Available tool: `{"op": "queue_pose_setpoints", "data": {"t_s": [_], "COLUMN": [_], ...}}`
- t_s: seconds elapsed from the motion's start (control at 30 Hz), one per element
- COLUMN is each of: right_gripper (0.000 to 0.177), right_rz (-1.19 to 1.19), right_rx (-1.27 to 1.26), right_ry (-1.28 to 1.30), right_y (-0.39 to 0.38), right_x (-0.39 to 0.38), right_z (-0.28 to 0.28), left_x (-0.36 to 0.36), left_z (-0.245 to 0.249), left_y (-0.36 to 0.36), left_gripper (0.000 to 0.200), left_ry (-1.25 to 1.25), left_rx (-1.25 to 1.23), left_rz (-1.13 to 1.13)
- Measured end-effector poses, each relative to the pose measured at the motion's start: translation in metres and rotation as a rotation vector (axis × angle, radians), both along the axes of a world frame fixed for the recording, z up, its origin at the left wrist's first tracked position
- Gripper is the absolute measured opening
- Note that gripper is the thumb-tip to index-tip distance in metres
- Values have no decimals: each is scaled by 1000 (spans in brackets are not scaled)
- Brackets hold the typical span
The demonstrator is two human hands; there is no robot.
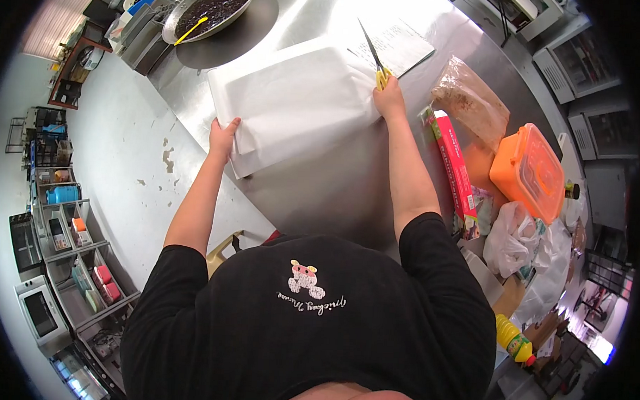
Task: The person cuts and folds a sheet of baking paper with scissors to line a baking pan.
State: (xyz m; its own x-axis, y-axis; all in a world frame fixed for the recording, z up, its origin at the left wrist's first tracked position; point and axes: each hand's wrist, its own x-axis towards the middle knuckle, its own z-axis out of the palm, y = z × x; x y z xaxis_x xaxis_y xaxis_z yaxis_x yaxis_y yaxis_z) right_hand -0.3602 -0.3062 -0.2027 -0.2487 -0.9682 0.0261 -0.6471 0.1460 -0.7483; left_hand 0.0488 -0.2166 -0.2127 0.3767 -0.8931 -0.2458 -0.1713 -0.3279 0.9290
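Note:
A large sheet of white baking paper [295,93] is spread over the steel table, with a straight-edged rectangular outline showing in it. My left hand [224,137] grips its left edge, thumb on top. At the sheet's right side, my right hand [389,98] is closed around the yellow handles of a pair of scissors [376,55]. Their blades point away from me, toward the back of the table. Close to the blades lies a handwritten page [403,49].
At the far left stands a wide pan [231,20] of dark contents with a yellow spoon [192,30]. To my right are a red baking paper box [454,166], a brown-filled plastic bag [471,99], an orange lidded container [529,172], white plastic bags [512,238] and a yellow bottle [514,339].

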Motion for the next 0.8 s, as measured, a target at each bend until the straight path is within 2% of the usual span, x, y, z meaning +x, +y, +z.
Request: {"op": "queue_pose_setpoints", "data": {"t_s": [0.07,0.23,0.3,0.4,0.8], "right_gripper": [50,52,53,54,57], "right_rz": [17,17,20,15,9], "right_rx": [79,94,91,124,171], "right_ry": [1,17,15,11,69], "right_y": [0,2,3,3,4], "right_x": [-1,-2,-2,-2,-2], "right_z": [0,-1,-1,-1,-4], "left_x": [-1,-3,-4,2,10], "left_z": [1,2,5,-3,-12], "left_y": [0,1,1,-2,-5], "left_gripper": [63,62,54,62,63], "left_ry": [-11,-24,-52,-8,-18], "left_rx": [4,2,16,12,15], "left_rz": [4,7,26,0,-16]}}
